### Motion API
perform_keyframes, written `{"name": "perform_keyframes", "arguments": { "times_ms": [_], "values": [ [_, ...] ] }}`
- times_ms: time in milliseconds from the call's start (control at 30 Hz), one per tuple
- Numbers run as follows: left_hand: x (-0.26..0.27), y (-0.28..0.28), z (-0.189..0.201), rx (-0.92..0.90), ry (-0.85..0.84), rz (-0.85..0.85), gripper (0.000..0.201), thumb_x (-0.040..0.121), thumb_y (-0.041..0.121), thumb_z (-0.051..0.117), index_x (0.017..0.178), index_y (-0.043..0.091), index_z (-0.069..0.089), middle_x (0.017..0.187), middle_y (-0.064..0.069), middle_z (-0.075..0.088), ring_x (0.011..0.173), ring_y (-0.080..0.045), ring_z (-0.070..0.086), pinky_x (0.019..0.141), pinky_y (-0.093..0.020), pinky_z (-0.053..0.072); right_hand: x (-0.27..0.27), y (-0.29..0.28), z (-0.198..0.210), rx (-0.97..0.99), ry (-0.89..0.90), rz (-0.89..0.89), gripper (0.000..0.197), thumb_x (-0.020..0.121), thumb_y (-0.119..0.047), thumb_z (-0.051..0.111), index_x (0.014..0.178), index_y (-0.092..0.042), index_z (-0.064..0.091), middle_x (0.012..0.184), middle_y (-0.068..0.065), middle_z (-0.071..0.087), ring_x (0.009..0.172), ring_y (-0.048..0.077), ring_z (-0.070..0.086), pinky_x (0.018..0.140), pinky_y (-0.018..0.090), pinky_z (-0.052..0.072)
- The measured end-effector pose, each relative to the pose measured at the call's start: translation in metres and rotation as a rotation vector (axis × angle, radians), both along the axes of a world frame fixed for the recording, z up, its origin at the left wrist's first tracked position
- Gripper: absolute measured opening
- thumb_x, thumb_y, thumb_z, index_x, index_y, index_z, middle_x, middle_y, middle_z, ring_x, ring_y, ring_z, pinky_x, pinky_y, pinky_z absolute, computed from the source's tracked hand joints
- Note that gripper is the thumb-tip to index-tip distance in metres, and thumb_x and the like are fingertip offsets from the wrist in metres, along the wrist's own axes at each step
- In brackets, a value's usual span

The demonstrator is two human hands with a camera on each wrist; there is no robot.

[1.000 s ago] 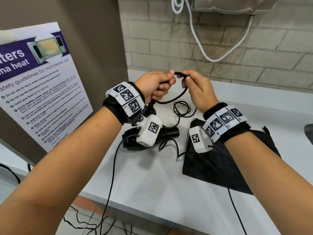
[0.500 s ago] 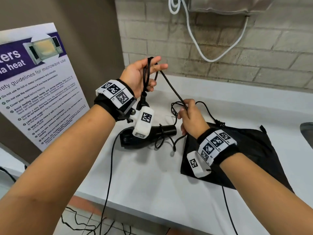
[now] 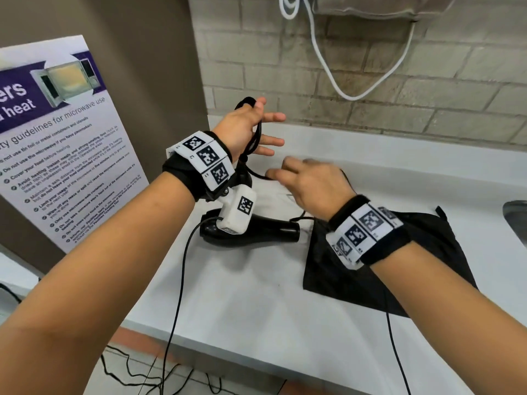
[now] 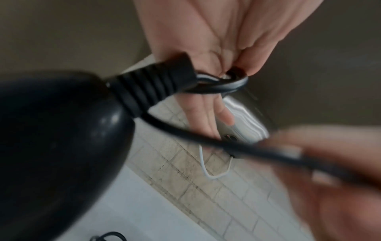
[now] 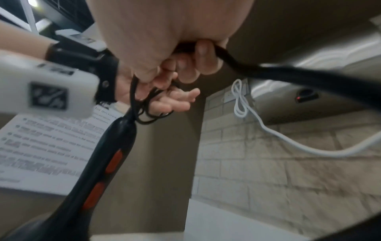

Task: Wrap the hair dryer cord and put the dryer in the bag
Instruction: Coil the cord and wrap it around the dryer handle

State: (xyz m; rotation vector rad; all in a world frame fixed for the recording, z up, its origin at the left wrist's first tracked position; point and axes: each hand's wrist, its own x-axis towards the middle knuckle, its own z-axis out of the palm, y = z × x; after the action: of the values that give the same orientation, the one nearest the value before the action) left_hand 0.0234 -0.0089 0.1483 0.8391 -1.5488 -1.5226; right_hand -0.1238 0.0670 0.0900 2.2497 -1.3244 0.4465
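The black hair dryer [image 3: 265,233] lies on the white counter [image 3: 242,309], its handle [image 5: 111,156] with orange buttons pointing up toward my left wrist. My left hand [image 3: 256,129] is raised above it with fingers spread; loops of the black cord [image 3: 256,135] hang round it and the thumb pinches a loop [image 4: 230,83]. Just to the right, my blurred right hand [image 3: 302,175] curls its fingers round a stretch of the cord [image 5: 237,65]. The black bag [image 3: 427,252] lies flat on the counter under my right wrist.
A microwave poster [image 3: 57,138] leans at the left. A white cable [image 3: 328,67] hangs from a metal unit [image 3: 365,7] on the brick wall. A sink edge [image 3: 516,220] shows at the far right. Camera cables trail over the counter's front edge.
My right hand has come up from the counter toward the left hand, bringing cord with it. The left hand stays raised with the loops on it.
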Motion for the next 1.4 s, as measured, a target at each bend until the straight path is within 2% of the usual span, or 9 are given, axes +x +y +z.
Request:
{"name": "perform_keyframes", "arguments": {
  "times_ms": [100,233,367,467,667,800,967,1100,1400],
  "values": [
    [-0.003,0.008,0.001,-0.1,-0.158,0.014,0.045,0.102,0.033,0.024,0.145,0.018,0.025,0.108,-0.003,0.059,0.056,-0.008,0.064,0.048,-0.02,0.05,0.004,-0.007,0.029,-0.078,-0.072,0.079,0.024,0.084,-0.023,0.044,0.102,-0.017,0.059,0.084,0.006,0.062,0.054,0.025,0.058,0.041,0.021,0.026],
    [-0.006,0.019,0.004,-0.161,-0.331,-0.083,0.059,0.097,0.051,0.001,0.116,0.03,0.053,0.094,0.002,0.067,0.063,-0.026,0.068,0.044,-0.027,0.042,0.014,-0.016,0.061,-0.032,-0.274,0.071,0.035,0.086,-0.03,0.039,0.099,-0.001,0.054,0.098,0.015,0.057,0.063,0.033,0.058,0.045,0.033,0.039],
    [-0.004,0.019,0.008,-0.119,-0.209,-0.195,0.065,0.094,0.054,-0.007,0.103,0.029,0.052,0.06,-0.001,0.066,0.039,-0.02,0.053,0.034,-0.019,0.021,0.013,-0.032,0.068,0.108,-0.468,0.105,0.034,0.089,-0.026,0.042,0.113,-0.003,0.05,0.114,0.013,0.051,0.091,0.031,0.058,0.073,0.041,0.046],
    [-0.001,0.018,0.009,-0.064,-0.239,-0.333,0.08,0.093,0.054,-0.011,0.091,0.01,0.056,0.042,-0.002,0.056,0.022,-0.007,0.019,0.035,-0.016,0.01,0.008,-0.042,0.063,0.322,-0.565,0.146,0.035,0.088,-0.031,0.036,0.105,-0.007,0.055,0.096,0.017,0.064,0.088,0.027,0.06,0.083,0.044,0.046],
    [0.006,0.004,0.006,0.01,-0.287,-0.377,0.086,0.096,0.053,0.006,0.058,0.007,0.068,0.03,0.006,0.031,0.022,-0.005,0.018,0.034,-0.018,0.015,0.0,-0.048,0.058,0.445,-0.805,0.21,0.029,0.089,-0.034,0.038,0.068,-0.016,0.048,0.064,0.006,0.055,0.065,0.022,0.05,0.069,0.036,0.041],
    [0.006,0.003,0.002,-0.076,-0.261,-0.18,0.05,0.1,0.034,0.031,0.066,0.008,0.055,0.033,0.008,0.034,0.029,-0.006,0.025,0.039,-0.02,0.029,-0.007,-0.05,0.05,0.463,-0.94,0.202,0.032,0.092,-0.033,0.037,0.068,-0.015,0.048,0.051,-0.003,0.057,0.05,0.009,0.053,0.059,0.025,0.044],
    [0.003,-0.001,-0.002,-0.063,-0.153,-0.115,0.04,0.102,0.026,0.03,0.078,0.01,0.057,0.041,0.01,0.04,0.034,-0.005,0.029,0.046,-0.018,0.042,-0.01,-0.048,0.048,0.417,-1.124,0.188,0.025,0.1,-0.018,0.032,0.079,-0.022,0.046,0.04,-0.008,0.042,0.034,0.003,0.043,0.035,0.021,0.038],
    [0.0,-0.005,-0.004,0.008,-0.019,-0.038,0.034,0.103,0.023,0.025,0.09,0.013,0.055,0.041,0.009,0.042,0.031,-0.004,0.026,0.04,-0.016,0.038,-0.007,-0.049,0.044,0.347,-1.108,0.184,0.025,0.099,-0.012,0.03,0.111,-0.02,0.051,0.053,-0.002,0.037,0.039,0.003,0.038,0.043,0.018,0.043],
    [0.0,-0.006,-0.003,0.067,-0.008,-0.035,0.034,0.101,0.012,0.025,0.085,0.008,0.055,0.043,0.007,0.044,0.03,-0.003,0.022,0.034,-0.013,0.021,-0.014,-0.041,0.031,0.269,-0.745,0.076,0.038,0.094,-0.008,0.045,0.132,-0.008,0.044,0.079,0.0,0.053,0.061,-0.007,0.044,0.063,0.007,0.034]
  ]
}}
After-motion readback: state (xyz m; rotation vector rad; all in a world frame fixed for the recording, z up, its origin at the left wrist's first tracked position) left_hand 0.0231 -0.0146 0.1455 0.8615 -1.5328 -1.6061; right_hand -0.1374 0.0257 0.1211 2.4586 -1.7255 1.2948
